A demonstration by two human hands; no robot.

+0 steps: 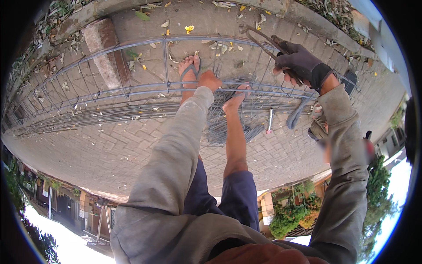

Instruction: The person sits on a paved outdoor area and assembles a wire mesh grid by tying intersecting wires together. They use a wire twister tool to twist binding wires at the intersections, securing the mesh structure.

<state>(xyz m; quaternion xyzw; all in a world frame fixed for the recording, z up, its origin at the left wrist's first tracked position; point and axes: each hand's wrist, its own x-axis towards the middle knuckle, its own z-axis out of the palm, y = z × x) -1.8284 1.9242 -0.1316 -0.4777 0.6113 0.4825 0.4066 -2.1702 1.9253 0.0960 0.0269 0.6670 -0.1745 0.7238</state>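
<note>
A long cage of thin steel rebar (165, 61) with square stirrups spans the view from left to right. My bare left hand (209, 81) is closed in a fist around its nearer bars, between my two feet. My right hand (303, 61), in a dark glove with bare fingertips, grips a pair of rusty pincers (259, 38). Their head points up and left, beyond the cage's far bar, and the handles stand somewhat apart. A tangled pile of thin tie wire (233, 130) lies below the cage, partly under my right foot.
A concrete block (104, 53) lies under the cage at the left. Loose rods (88, 118) stretch along the brick paving. A small metal tool (270, 121) and a grey cloth-like strip (299, 112) lie at the right, near another person (320, 127). A curb (307, 17) borders the far side.
</note>
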